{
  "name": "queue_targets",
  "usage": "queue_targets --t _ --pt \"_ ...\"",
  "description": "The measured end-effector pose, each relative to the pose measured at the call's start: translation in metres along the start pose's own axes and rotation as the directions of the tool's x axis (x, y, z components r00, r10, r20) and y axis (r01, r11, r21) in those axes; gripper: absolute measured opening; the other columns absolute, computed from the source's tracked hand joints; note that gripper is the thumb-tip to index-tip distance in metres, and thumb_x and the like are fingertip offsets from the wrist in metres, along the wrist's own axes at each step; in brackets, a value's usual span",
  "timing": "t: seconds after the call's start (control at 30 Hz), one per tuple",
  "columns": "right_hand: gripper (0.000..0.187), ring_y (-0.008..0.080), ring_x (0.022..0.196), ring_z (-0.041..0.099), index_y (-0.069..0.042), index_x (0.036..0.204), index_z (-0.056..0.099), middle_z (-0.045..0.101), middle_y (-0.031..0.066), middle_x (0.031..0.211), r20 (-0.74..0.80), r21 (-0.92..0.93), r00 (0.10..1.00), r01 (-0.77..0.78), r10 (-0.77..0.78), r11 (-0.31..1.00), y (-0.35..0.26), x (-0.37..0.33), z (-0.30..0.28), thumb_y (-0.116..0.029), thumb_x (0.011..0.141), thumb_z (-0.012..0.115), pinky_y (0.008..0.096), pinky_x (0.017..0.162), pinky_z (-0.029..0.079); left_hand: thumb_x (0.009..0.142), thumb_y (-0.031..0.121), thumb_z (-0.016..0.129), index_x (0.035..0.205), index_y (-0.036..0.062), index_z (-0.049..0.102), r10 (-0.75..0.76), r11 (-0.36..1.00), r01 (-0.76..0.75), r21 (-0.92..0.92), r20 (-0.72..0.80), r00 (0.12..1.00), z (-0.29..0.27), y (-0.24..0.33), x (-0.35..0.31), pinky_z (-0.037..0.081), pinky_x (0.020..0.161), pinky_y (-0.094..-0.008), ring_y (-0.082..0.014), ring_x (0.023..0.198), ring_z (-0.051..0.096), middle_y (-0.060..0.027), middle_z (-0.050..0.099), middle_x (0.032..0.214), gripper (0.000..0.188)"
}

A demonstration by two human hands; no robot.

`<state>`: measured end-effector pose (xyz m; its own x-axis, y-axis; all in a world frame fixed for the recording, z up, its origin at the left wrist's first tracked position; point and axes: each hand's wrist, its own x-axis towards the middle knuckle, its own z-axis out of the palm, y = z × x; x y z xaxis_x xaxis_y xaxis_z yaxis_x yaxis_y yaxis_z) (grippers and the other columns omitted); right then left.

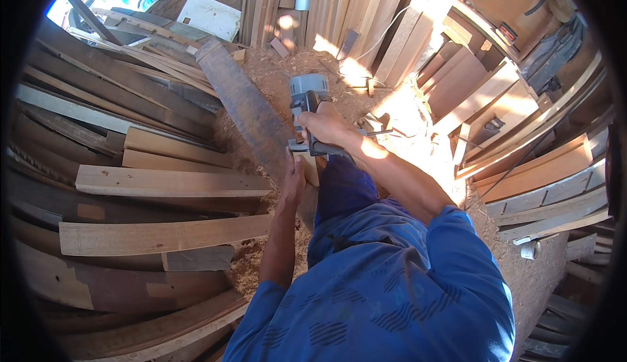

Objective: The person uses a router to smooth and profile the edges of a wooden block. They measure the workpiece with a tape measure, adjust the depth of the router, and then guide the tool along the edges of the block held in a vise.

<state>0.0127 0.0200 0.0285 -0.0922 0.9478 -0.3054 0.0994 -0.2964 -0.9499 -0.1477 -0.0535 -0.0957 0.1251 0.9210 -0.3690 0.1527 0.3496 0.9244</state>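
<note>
A hand-held power tool point(308, 84) with a rounded grey housing and a black handle is in front of my body. I cannot tell its exact kind. My right hand point(326, 125) is closed round its handle. Below it, against the tool's flat base, is a short pale wood piece point(310, 168). My left hand point(295, 174) grips this piece along its left side, fingers pointing away from me; the far side of the grip is hidden. A wide dark plank point(245, 110) runs slantwise under the work.
Long boards point(173, 182) lie stacked at the left, their ends close to my left forearm. Upright planks point(330, 16) stand at the far side, with more boards point(542, 166) at the right. A white panel point(209, 17) lies far left. Sawdust point(271, 68) covers the ground.
</note>
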Motion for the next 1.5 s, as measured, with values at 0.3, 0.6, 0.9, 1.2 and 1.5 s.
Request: queue_targets --t 0.3,0.6,0.9,1.2,1.5 --pt "0.020 0.0184 0.057 0.064 0.004 0.080 0.063 0.064 0.0103 0.070 -0.008 -0.001 1.000 -0.014 0.014 1.000 0.003 0.003 0.001 -0.014 0.089 0.064 0.0343 0.055 0.055 0.109 0.050 0.034 0.166 0.0135 0.010 0.000 1.000 0.000 -0.006 -0.004 1.000 -0.004 -0.009 0.009 0.035 0.115 -0.0434 -0.0362 0.147 0.034 -0.0203 0.031 0.163 0.072" --pt "0.030 0.0195 0.065 0.068 0.003 0.074 0.066 0.069 0.0111 0.071 -0.001 -0.022 1.000 -0.016 0.016 1.000 0.006 0.002 -0.001 -0.023 0.089 0.063 0.0351 0.063 0.054 0.109 0.049 0.035 0.166 0.0128 0.010 0.005 1.000 -0.005 -0.013 -0.005 1.000 -0.006 -0.012 0.010 0.034 0.115 -0.0430 -0.0357 0.147 0.034 -0.0202 0.030 0.163 0.072" --pt "0.021 0.0187 0.057 0.064 0.005 0.079 0.063 0.064 0.0094 0.069 0.004 0.054 1.000 -0.012 0.012 0.998 0.003 0.002 -0.002 -0.013 0.090 0.064 0.0355 0.055 0.056 0.109 0.047 0.035 0.166 0.0121 0.010 0.017 1.000 -0.017 -0.020 -0.010 1.000 -0.007 -0.012 0.014 0.034 0.116 -0.0426 -0.0352 0.148 0.034 -0.0202 0.030 0.163 0.071" --pt "0.022 0.0192 0.057 0.066 0.006 0.087 0.065 0.065 0.0100 0.069 -0.002 0.034 0.999 -0.035 0.035 0.999 -0.004 -0.004 -0.002 -0.015 0.090 0.063 0.0355 0.054 0.055 0.109 0.045 0.035 0.166 0.0114 0.009 0.019 0.999 -0.019 -0.026 -0.008 1.000 -0.008 -0.012 0.014 0.033 0.116 -0.0422 -0.0346 0.148 0.033 -0.0202 0.030 0.163 0.071" --pt "0.024 0.0193 0.057 0.065 0.007 0.088 0.065 0.065 0.0098 0.070 -0.017 0.001 0.999 -0.036 0.036 0.999 -0.004 -0.004 -0.003 -0.017 0.090 0.063 0.0352 0.054 0.055 0.109 0.043 0.036 0.166 0.0107 0.009 0.021 0.999 -0.022 -0.029 -0.008 1.000 -0.007 -0.012 0.016 0.032 0.117 -0.0419 -0.0341 0.148 0.033 -0.0201 0.029 0.163 0.070"
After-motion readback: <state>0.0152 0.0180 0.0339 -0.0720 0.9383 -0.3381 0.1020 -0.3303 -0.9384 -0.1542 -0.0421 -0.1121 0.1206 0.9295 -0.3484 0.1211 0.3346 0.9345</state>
